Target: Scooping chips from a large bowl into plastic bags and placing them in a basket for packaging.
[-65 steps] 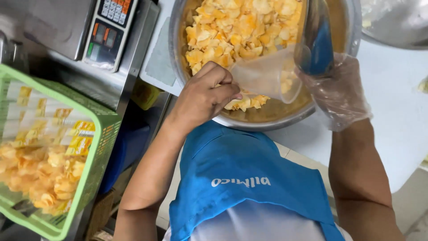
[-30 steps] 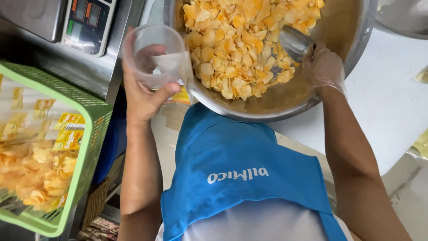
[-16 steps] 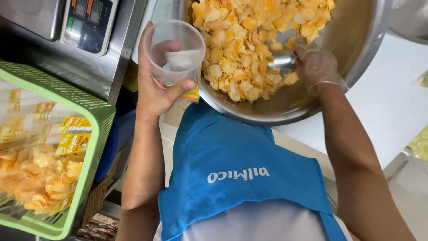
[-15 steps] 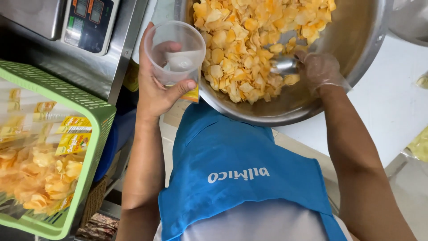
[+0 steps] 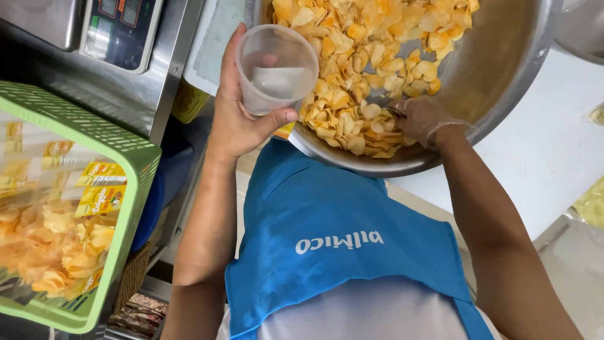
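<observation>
Plastic cup (image 5: 277, 69): gripped empty in left hand (image 5: 242, 123), now nearer the bowl (image 5: 503, 69)
Right hand (image 5: 428, 119): gloved, dug deeper among chips (image 5: 365, 56); grip hidden, cannot tell

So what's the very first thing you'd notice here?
The big metal bowl at the top, heaped with yellow chips. The gloved right hand digs into them, while the bare left hand holds a clear plastic cup at the bowl's edge. A green basket of bagged chips sits far left.
</observation>
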